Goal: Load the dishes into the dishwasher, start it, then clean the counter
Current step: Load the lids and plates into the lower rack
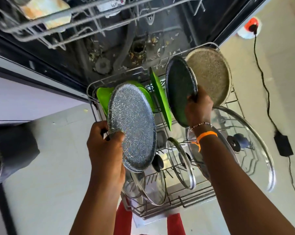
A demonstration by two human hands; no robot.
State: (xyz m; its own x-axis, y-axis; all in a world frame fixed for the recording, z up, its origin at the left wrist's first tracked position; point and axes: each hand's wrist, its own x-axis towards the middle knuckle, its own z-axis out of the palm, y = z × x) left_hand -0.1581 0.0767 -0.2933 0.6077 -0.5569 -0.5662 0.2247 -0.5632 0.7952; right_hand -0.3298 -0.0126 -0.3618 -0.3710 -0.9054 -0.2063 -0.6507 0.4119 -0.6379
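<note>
Crowded lower dishwasher rack [190,203], with narrow gaps between upright dishes.
Green plates [161,97], a dark plate [179,92] and a tan plate [211,75] fill the back rows; glass lids [184,162] block the front, leaving a bare strip of tines mid-rack. The upper rack [62,22] overhangs the tub.

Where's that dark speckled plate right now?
In the head view, right of centre, the dark plate stands in the lower rack, gripped by the right hand, between the green board and beige plate.
</note>
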